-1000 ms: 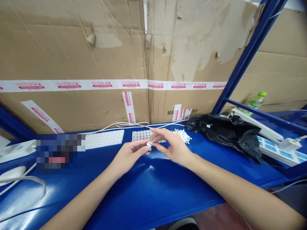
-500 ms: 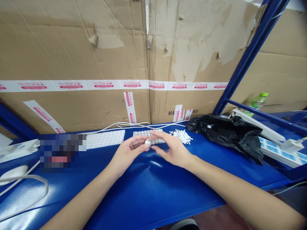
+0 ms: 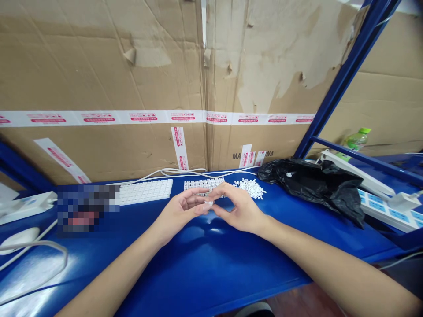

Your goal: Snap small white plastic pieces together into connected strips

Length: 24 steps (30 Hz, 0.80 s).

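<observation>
A small white piece [image 3: 209, 203] sits between the fingertips of both hands, just above the blue table; its exact kind is too small to make out. My left hand [image 3: 183, 207] pinches it from the left with thumb and fingers. From the right, the thumb and forefinger of my right hand [image 3: 239, 206] close on the same piece. Right behind the hands lie rows of small white pieces with dark gaps [image 3: 200, 182], partly hidden by the fingers. A loose heap of tiny white plastic parts [image 3: 253, 188] lies beyond my right hand.
To the left is a white block of neat rows [image 3: 147, 191], like a keyboard, beside a blurred-out patch. A black plastic bag [image 3: 310, 185] and a power strip [image 3: 390, 211] lie right. White cables [image 3: 185, 171] run along the cardboard wall [image 3: 132, 149]. A white mouse [image 3: 20, 237] is at far left.
Both hands have shifted slightly, and the fingertips have come closer together around the small white piece, which has turned between them. The things on the table look the same.
</observation>
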Tool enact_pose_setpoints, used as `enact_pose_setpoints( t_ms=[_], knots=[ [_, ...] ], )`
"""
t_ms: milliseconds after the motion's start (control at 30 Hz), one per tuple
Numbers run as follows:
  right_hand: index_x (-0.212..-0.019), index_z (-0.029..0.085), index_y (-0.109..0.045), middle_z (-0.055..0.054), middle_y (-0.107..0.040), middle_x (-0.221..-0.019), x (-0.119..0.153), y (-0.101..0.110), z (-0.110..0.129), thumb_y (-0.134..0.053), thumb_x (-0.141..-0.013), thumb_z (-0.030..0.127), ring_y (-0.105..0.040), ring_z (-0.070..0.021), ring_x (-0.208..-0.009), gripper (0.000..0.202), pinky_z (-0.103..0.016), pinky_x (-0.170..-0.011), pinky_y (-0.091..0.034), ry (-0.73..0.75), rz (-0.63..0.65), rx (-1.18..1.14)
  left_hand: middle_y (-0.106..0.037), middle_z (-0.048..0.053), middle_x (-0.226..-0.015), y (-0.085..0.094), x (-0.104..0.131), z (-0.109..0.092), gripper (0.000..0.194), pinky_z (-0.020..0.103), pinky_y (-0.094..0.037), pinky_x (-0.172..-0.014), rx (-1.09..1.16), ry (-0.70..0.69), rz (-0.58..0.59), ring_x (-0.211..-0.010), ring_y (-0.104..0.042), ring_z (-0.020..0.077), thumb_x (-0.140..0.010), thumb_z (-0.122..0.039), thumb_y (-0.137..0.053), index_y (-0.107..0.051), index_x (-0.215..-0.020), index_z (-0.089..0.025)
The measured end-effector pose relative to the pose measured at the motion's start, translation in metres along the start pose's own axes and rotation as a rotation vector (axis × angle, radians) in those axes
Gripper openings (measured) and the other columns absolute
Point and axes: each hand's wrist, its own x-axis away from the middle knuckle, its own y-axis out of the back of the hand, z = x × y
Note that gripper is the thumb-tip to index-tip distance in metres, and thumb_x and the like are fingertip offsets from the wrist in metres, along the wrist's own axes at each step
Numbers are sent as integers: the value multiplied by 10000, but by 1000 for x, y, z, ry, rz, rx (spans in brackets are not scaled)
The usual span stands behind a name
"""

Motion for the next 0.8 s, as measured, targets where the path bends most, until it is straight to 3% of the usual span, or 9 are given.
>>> enact_pose_setpoints(
  t_ms=[133, 233, 367, 467, 633, 800],
  knots=[
    [-1184, 255, -707, -61, -811, -1120, -2, 2, 0, -728, -1028, 206, -775, -228, -1036, 166, -409, -957, -638, 25, 38, 1, -859, 105, -1174, 8, -1, -7, 486, 414, -642, -965, -142, -20, 14, -1060, -813, 284, -877, -457, -902, -764, -1285, -232],
    [-1346, 269, -673, -77, -801, -1260, -2, 4, -2, -727, -1038, 229, -766, -246, -1157, 315, -440, -1043, -623, 32, 106, 23, -856, 95, -1166, 19, 0, -15, 401, 421, -635, -984, -361, -110, 35, -1060, -807, 291, -913, -485, -853, -802, -1225, -238],
    [-1470, 248, -600, -123, -750, -1377, 0, 4, -9, -721, -1044, 285, -739, -273, -1247, 444, -473, -1089, -612, 6, 145, 76, -856, 72, -1094, 42, 1, -26, 346, 384, -620, -920, -732, -283, -126, -974, -786, 276, -942, -504, -803, -830, -1175, -249],
    [-1501, 238, -565, -123, -766, -1332, 1, 5, -12, -689, -1062, 294, -750, -270, -1214, 459, -489, -1088, -612, -10, 149, 86, -853, 68, -1088, 58, 2, -32, 282, 366, -593, -891, -964, -356, -99, -997, -764, 281, -978, -498, -741, -849, -1084, -260],
    [-1498, 213, -555, -126, -775, -1295, 1, 7, -12, -665, -1075, 284, -754, -264, -1179, 443, -487, -1076, -616, 6, 174, 117, -866, 30, -1090, 67, 2, -29, 210, 372, -559, -933, -1143, -244, 110, -997, -770, 266, -989, -411, -696, -857, -1052, -291],
    [-1478, 206, -569, -120, -780, -1269, 1, 9, -11, -658, -1080, 288, -755, -261, -1157, 416, -466, -1058, -616, 16, 179, 133, -863, 21, -1139, 69, 1, -20, 194, 362, -559, -952, -1168, -168, 143, -1050, -776, 266, -984, -377, -699, -844, -1085, -296]
  ],
)
